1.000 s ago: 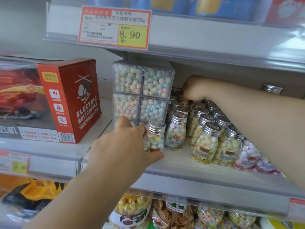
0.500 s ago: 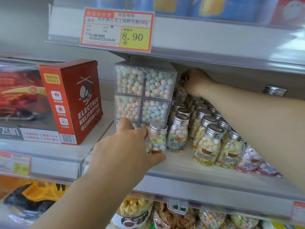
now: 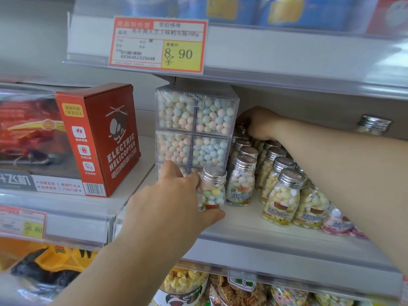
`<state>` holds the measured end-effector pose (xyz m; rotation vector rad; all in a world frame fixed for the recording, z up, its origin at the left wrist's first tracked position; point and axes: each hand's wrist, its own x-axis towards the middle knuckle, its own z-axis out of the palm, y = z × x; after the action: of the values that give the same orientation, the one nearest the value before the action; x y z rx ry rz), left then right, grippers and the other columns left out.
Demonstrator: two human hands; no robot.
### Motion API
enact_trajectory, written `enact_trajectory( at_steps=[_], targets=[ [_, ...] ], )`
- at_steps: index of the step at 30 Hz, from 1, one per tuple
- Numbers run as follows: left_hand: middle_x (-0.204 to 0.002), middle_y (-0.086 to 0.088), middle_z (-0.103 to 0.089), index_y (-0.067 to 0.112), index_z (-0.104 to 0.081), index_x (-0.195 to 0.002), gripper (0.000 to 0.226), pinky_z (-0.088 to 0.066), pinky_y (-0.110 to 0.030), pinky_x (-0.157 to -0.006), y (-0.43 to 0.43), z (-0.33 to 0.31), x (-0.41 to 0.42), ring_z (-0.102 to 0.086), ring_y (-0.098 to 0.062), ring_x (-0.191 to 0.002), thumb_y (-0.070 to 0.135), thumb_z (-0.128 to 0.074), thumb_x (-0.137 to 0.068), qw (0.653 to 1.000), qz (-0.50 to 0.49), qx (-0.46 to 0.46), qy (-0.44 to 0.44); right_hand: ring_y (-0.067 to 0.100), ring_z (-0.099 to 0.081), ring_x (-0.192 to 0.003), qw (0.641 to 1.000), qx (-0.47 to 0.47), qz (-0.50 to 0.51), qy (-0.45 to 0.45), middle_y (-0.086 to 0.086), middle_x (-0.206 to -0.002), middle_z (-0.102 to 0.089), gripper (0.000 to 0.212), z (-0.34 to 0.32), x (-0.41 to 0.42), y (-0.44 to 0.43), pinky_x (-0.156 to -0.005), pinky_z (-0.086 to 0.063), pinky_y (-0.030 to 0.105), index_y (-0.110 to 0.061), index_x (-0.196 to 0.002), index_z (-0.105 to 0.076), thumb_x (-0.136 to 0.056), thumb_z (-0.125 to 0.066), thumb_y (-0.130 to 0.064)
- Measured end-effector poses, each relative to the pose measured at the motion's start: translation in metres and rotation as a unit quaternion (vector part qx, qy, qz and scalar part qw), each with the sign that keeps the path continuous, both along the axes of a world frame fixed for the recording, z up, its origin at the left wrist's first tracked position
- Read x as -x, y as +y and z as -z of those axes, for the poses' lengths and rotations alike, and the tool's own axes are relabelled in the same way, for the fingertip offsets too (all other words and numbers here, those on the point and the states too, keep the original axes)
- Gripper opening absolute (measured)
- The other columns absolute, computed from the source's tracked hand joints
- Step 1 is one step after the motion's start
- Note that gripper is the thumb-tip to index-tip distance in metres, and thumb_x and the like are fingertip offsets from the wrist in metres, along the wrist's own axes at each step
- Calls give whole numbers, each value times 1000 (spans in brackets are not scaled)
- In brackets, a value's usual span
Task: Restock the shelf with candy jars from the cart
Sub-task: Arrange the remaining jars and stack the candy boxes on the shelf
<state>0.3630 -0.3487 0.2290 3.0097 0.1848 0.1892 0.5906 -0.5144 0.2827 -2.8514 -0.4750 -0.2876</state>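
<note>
On the white shelf [image 3: 249, 224] stand rows of small clear candy jars [image 3: 284, 195] with silver screw caps. My left hand [image 3: 174, 202] grips one jar of pastel candies [image 3: 212, 193], upright at the shelf front, left of the rows and just before the clear boxes. My right hand [image 3: 260, 123] reaches over the rows to the back. Its fingers curl over the silver cap of a back-row jar [image 3: 241, 130]. The fingertips are partly hidden behind the clear boxes.
A stack of clear boxes of pastel candy balls [image 3: 196, 129] stands left of the jars. Further left sits a red electric helicopter box [image 3: 106, 140]. The upper shelf with its price tag [image 3: 159, 45] hangs low overhead. One lone jar [image 3: 373, 125] stands far right.
My right hand has moved a little further left and back, closer to the clear boxes. My left hand keeps its grip on the front jar in about the same place.
</note>
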Motion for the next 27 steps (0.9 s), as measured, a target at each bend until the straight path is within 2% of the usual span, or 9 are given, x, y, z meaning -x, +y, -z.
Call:
enact_trajectory(
  at_steps=[2,3,6,13,17,20,22,25,27],
  targets=[
    [-126,11,-32,38,-44,-125,69,-47,-29,-65,0,0,0,-61,-17,-92,85,-46,-76,1000,0,-4,1,26,-52,-127,1000,14,1,-6,5,-140,-55,44,2,-5,-1,-98,-42,26,-23,-128,-65,-90,-56,-2],
    [-127,10,-33,37,-44,-126,69,-47,-29,-65,0,0,-1,-61,-17,-91,85,-46,-76,1000,0,-6,4,27,-51,-128,1000,27,4,-8,3,-139,-56,44,2,-7,0,-105,-41,34,-25,-127,-65,-88,-60,-5],
    [-127,10,-33,37,-44,-126,69,-44,-29,-62,-1,1,-1,-56,-17,-84,85,-46,-76,1000,-1,-5,4,29,-50,-127,999,47,12,-15,2,-134,-59,42,4,-9,1,-109,-40,50,-28,-119,-69,-85,-61,-4],
    [-124,9,-33,38,-43,-126,68,-52,-29,-69,0,1,1,-61,-18,-92,84,-46,-77,1000,7,8,-8,30,-50,-128,998,38,-8,-46,3,-134,-59,49,7,-10,4,-108,-40,49,-29,-115,-70,-81,-54,4],
    [-125,9,-32,37,-43,-128,69,-49,-29,-66,-1,1,0,-59,-17,-88,84,-46,-77,1000,4,4,-2,26,-51,-127,998,39,-9,-45,1,-134,-59,49,7,-9,2,-108,-40,46,-31,-116,-69,-82,-57,2],
    [-129,9,-33,37,-43,-128,70,-48,-28,-65,-1,1,0,-57,-17,-86,85,-45,-77,1000,4,0,0,21,-54,-123,997,-25,14,-66,-6,-125,-63,30,1,3,-3,-108,-38,46,-34,-111,-70,-89,-63,-15],
    [-130,9,-33,36,-44,-127,69,-47,-28,-65,-1,1,1,-55,-16,-83,84,-46,-77,1000,5,1,1,22,-57,-117,995,-66,17,-77,-8,-109,-67,11,-6,12,-6,-106,-41,47,-33,-95,-73,-87,-66,-34],
    [-131,9,-33,35,-44,-127,69,-48,-28,-65,-1,0,1,-58,-17,-86,84,-46,-77,1000,4,-1,3,22,-63,-100,997,-74,17,-5,-7,-89,-69,43,-17,28,-5,-96,-49,46,-27,-78,-72,-63,-69,-67],
    [-131,9,-33,35,-43,-127,70,-46,-28,-64,-2,0,1,-56,-17,-84,84,-45,-78,1000,3,-4,2,23,-65,-91,998,-42,25,39,0,-83,-69,54,-20,32,-1,-86,-52,40,-20,-79,-73,-58,-73,-70]
  ],
)
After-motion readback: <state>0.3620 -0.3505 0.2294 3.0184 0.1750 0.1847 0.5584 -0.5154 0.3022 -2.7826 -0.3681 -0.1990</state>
